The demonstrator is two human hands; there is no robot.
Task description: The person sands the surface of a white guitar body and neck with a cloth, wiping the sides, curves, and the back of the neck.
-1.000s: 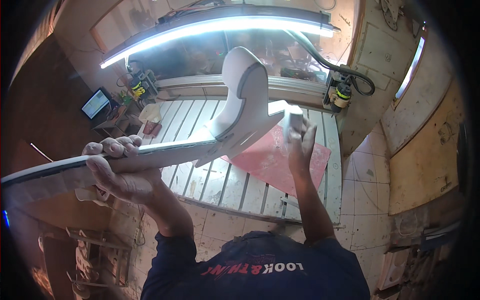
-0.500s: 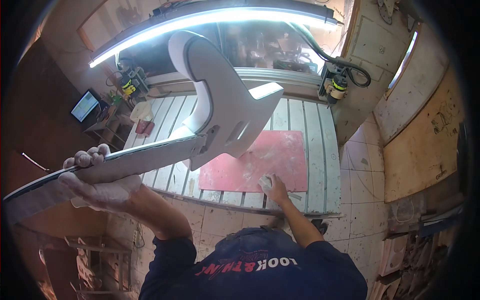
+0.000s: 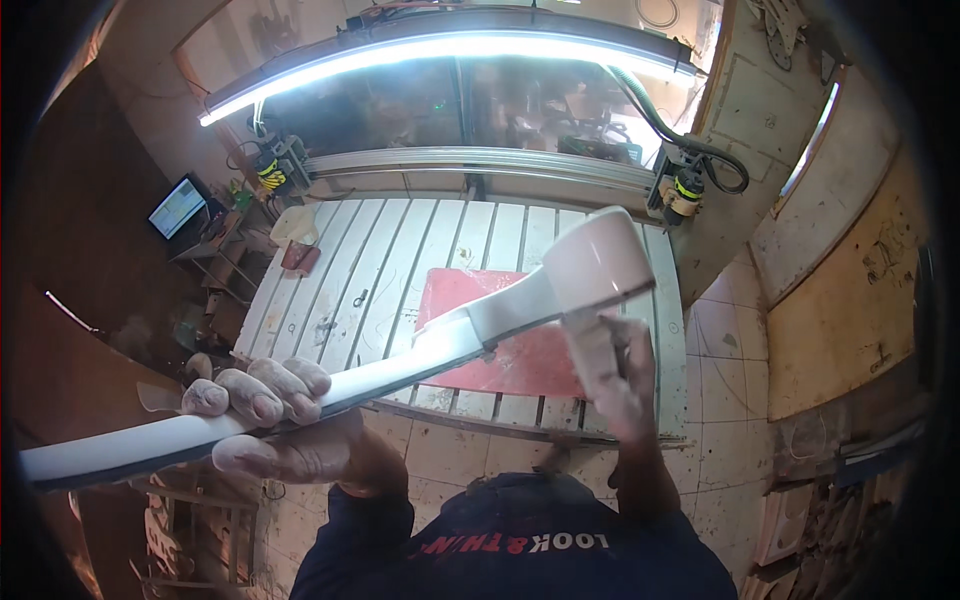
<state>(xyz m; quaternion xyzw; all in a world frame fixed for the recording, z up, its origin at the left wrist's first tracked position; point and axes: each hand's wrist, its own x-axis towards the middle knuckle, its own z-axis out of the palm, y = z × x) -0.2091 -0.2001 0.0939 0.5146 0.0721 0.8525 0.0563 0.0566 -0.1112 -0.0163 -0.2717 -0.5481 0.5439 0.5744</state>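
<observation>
Head view, looking down. Left hand (image 3: 275, 420) in the lower left of the frame, dusty white, fingers curled tight around the long white curved workpiece (image 3: 420, 355), clamped on its narrow shaft. Workpiece running from the far lower left edge up and rightward to a broad rounded end right of centre, held in the air above the slatted white worktable (image 3: 380, 270). Dark edge showing along its underside.

Right hand (image 3: 615, 375) just under that broad end, right of centre, pressed against the underside with a pale pad or cloth (image 3: 590, 350); fingers closed on the pad, though blurred, so the exact grip hard to make out. Forearm rising from the lower middle, dark sleeve below.

Behind the workpiece, flat on the table at centre, a red sheet (image 3: 500, 330), partly covered by the piece. Small reddish-brown block (image 3: 300, 257) at the table's upper left corner. Bright light tube (image 3: 450, 48) arching across the top. Small lit screen (image 3: 177, 207) at the left. Yellow and black tool with a dark hose (image 3: 682, 187) at the upper right of the table. Tiled floor (image 3: 730, 340) to the right.
</observation>
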